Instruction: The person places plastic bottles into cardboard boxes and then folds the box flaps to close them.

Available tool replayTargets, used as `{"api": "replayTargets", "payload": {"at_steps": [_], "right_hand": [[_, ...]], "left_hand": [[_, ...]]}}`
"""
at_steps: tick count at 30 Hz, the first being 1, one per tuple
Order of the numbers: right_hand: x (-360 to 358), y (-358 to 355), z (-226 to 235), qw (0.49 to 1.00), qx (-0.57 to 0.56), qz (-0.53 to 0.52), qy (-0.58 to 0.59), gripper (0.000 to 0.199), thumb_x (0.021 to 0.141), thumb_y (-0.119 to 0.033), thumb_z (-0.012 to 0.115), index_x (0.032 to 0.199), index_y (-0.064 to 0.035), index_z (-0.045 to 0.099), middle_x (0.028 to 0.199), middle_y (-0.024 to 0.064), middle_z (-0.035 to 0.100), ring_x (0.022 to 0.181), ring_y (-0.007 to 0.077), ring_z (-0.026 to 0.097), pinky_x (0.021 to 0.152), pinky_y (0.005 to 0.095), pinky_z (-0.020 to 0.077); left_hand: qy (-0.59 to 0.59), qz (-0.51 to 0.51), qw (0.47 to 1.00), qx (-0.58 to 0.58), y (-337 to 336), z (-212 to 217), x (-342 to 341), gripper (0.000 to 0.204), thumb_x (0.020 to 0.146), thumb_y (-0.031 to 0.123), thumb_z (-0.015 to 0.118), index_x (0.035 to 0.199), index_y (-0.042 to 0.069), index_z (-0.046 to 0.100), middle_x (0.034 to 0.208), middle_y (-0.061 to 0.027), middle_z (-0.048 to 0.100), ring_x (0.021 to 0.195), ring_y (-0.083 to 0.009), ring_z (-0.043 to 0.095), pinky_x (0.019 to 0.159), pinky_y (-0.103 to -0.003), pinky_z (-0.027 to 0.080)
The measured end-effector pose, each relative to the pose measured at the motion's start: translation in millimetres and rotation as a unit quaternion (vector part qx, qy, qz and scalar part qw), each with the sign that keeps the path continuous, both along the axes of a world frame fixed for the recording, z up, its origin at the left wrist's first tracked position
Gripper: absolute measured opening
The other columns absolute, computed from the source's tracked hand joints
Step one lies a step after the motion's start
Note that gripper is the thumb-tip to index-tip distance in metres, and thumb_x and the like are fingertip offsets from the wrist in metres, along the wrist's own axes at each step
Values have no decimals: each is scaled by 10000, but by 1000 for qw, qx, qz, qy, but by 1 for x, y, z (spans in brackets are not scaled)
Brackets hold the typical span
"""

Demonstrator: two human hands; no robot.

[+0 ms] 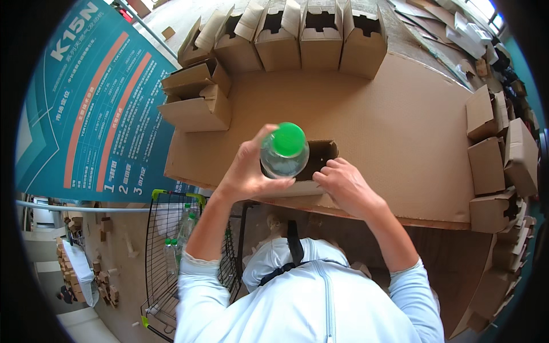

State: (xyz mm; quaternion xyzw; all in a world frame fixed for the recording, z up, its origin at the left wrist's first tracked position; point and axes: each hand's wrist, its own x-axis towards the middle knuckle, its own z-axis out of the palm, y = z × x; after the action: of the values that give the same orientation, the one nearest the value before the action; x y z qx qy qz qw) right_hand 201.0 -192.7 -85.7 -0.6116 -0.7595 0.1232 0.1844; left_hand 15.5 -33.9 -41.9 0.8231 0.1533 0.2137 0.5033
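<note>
My left hand (240,171) is wrapped round a clear plastic bottle (284,163) with a green cap (288,139). The bottle is held cap up, above and partly in front of an open cardboard box (306,189) near the table's front edge. At the right side of that box, my right hand (349,186) has its fingers curled onto the cardboard rim. The box's dark inside shows between my hands; its left part is hidden behind the bottle and my left hand.
Several open cardboard boxes (321,54) line the back and left of the cardboard-covered table (412,137). More boxes (486,166) stand along its right edge. Beside my left arm is a wire cart (152,251) holding green-capped bottles (187,226). A large teal board (57,148) stands at the left.
</note>
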Motion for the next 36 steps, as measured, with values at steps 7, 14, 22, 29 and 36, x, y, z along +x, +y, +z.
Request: {"api": "replayTargets", "payload": {"at_steps": [7,14,22,29,36], "right_hand": [[-15,-1,-17,995,88,-21,-29,108,731,-86,642,813,-69,574,814,54,592,877,218,559,863,337,447],[-14,1,-27,989,143,-18,18,125,706,-140,648,711,-90,534,607,46,560,781,217,567,826,337,445],[-26,7,-15,999,51,-1,3,160,715,-126,690,786,-79,555,740,64,620,861,240,565,877,361,446],[-18,-18,-13,936,242,-214,139,508,859,-303,702,1263,-41,539,1307,152,532,1254,357,475,1044,469,396],[-35,-21,-24,930,256,-200,175,591,932,-374,612,1366,-12,437,1353,198,506,1295,376,453,1074,475,362]], "left_hand": [[306,-168,937,21,57,-13,-1,688,625,375,865,1122,-1,576,841,-91,628,812,-199,629,724,-313,496],[456,-311,834,14,61,-82,15,886,858,666,587,1379,-39,463,1377,-265,503,1280,-344,473,1075,-386,365],[526,-319,764,193,34,-149,37,301,902,242,573,1006,-13,692,1066,-254,669,995,-362,642,882,-441,499],[143,12,976,162,8,45,-52,525,901,196,652,1359,-10,497,1353,-209,547,1269,-342,514,1063,-410,414],[46,317,930,179,-48,-27,-133,983,738,435,809,1491,35,319,1510,-213,356,1402,-365,350,1147,-451,301]]}}
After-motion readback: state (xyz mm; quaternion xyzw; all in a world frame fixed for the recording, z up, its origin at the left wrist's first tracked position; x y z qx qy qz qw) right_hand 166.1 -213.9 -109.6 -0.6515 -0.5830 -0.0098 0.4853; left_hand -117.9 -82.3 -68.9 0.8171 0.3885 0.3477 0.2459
